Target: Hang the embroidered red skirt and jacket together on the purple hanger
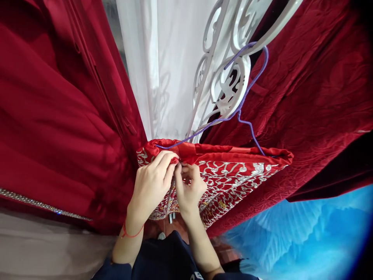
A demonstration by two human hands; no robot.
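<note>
A red satin skirt (227, 167) with silver embroidery hangs by its upper edge from a purple wire hanger (246, 93). My left hand (154, 177) pinches the skirt's red upper edge near its left end, with a fold of satin between the fingertips. Right beside it, my right hand (189, 186) is closed on the same edge, thumb and fingers pressed together. The fingertips of both hands nearly meet. Whatever small fastening may lie between them is hidden.
The hanger hooks over a white scrolled metal frame (230, 97). White curtain fabric (175, 58) falls behind it. Dark red cloth hangs at left (67, 116) and right (314, 97). Bright blue fabric (294, 233) fills the lower right.
</note>
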